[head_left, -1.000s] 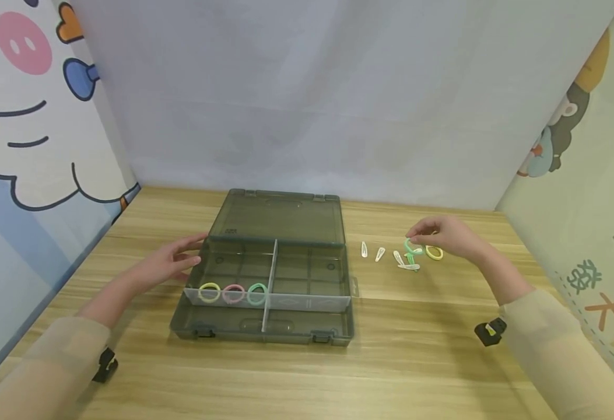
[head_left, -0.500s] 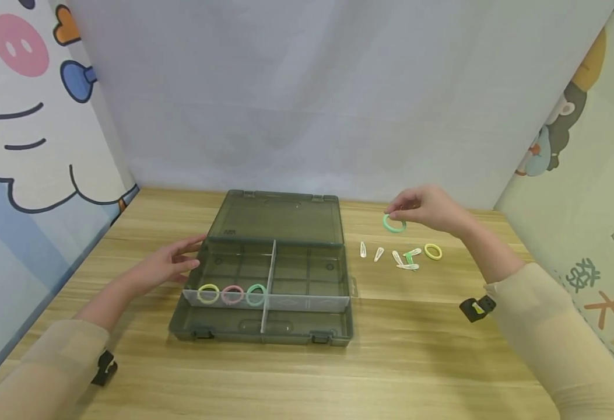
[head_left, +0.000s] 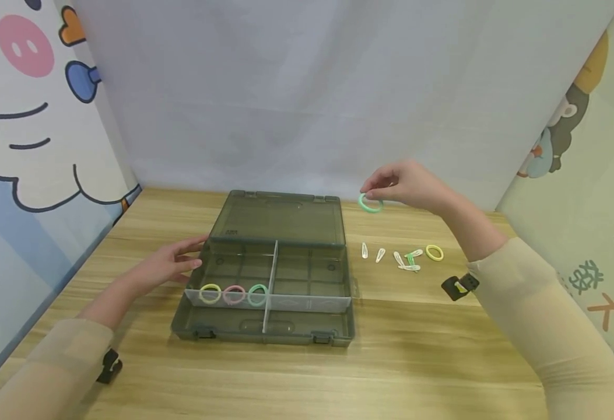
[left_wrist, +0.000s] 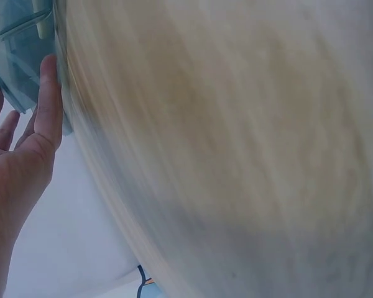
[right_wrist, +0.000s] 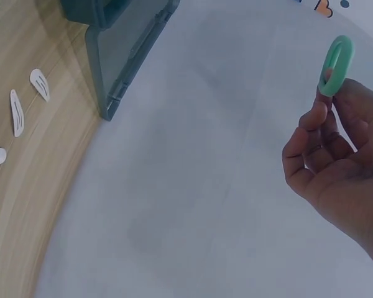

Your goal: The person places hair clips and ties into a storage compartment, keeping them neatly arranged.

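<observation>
Between thumb and fingertip my right hand pinches a mint-green hair tie, raised above the table right of the lid; the right wrist view shows the same green ring. A dark translucent divided box lies with its lid folded back. My left hand rests at the box's left side, fingers fairly straight against its wall. In the back left compartment, along the divider, are a yellow hair tie, a pink hair tie and a green hair tie.
Right of the box lie two white snap clips, one beside the other. Farther right is a small group of white clips with a green clip, then a yellow hair tie. A pale curtain hangs behind the table.
My right hand has lifted the green hair tie from beside the clips and carried it up and leftward. The left hand stays at the box's side.
</observation>
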Available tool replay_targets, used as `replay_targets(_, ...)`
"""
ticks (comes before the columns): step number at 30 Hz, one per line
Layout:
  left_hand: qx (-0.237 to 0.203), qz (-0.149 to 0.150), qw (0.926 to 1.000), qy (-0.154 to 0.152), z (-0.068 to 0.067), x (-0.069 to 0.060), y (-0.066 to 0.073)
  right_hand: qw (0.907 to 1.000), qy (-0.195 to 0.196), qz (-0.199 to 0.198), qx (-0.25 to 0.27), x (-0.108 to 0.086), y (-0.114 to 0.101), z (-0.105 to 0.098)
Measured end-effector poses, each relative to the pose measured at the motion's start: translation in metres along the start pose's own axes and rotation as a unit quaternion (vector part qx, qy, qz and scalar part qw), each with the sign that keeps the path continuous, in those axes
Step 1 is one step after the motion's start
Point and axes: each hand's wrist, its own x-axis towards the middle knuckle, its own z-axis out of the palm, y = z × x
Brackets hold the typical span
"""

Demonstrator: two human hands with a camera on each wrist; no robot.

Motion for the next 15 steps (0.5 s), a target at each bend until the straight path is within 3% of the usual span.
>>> replay_targets(15,0.004,-0.002,1.0000,0.007,0.000,0.003,-0.003,0.9984,-0.028,-0.048,0.010,0.037,-0.036,0.025)
